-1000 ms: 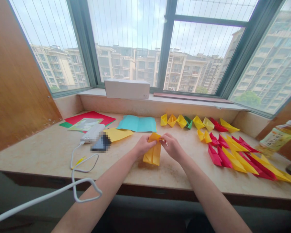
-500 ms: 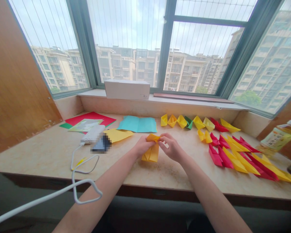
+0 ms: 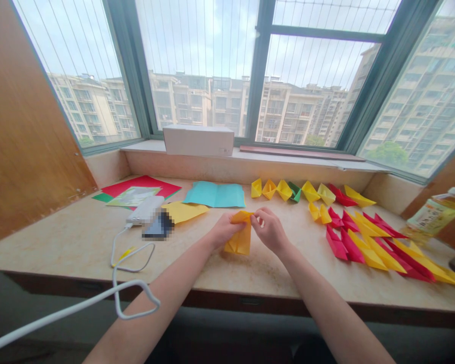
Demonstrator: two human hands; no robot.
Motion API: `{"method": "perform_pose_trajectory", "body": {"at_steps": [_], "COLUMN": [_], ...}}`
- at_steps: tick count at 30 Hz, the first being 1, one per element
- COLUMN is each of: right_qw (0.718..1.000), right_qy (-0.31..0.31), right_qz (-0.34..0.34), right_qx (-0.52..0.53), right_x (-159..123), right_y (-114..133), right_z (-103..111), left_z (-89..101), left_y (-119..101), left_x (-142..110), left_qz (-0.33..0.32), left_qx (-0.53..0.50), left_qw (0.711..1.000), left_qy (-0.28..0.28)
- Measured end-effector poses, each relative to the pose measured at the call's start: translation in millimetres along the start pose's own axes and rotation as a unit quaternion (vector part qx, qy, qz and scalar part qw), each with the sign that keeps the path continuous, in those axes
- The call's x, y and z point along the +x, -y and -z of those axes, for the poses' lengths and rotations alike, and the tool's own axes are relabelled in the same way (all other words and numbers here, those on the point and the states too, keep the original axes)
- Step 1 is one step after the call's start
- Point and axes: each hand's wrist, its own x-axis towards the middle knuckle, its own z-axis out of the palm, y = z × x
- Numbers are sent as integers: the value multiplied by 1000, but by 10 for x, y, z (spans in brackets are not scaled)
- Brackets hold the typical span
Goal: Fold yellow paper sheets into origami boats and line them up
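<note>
A folded piece of yellow-orange paper (image 3: 242, 240) is held upright just above the counter, between both hands. My left hand (image 3: 225, 230) grips its left side, with the fingers partly hidden behind the paper. The thumb and fingertips of my right hand (image 3: 267, 230) pinch its upper right corner. Creases and a folded flap show on the paper's lower part. Past my left hand lies a sheet of yellow paper (image 3: 185, 212), and behind it a creased light-blue sheet (image 3: 214, 194).
Folded paper boats (image 3: 371, 250) in red and yellow line the right side, with smaller ones (image 3: 284, 189) at the back. A bottle (image 3: 436, 215) stands far right. To the left are a white power bank (image 3: 146, 210), cable (image 3: 79, 306) and red paper (image 3: 144, 186).
The paper has shifted slightly right and its top has straightened up. My right fingertips have moved to its upper right corner.
</note>
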Motion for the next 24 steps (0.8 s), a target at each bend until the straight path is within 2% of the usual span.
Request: {"method": "perform_pose_trajectory", "body": {"at_steps": [4, 10, 18, 24], "right_qw": [1000, 998, 999, 994], "right_qy": [-10, -20, -18, -13], "right_qz": [-25, -41, -4, 17], "right_qx": [8, 43, 40, 103], "right_x": [2, 1, -4, -10], "right_y": [-22, -66, -71, 8], "right_z": [-28, -68, -54, -23], "left_z": [-7, 3, 26, 28], "left_y": [-5, 16, 54, 36], "left_x": [-14, -5, 22, 13], "left_qz": [-12, 4, -2, -7], "left_qx": [5, -9, 7, -31], "left_qw": [1000, 1000, 1000, 998], "left_qy": [9, -17, -9, -58]}}
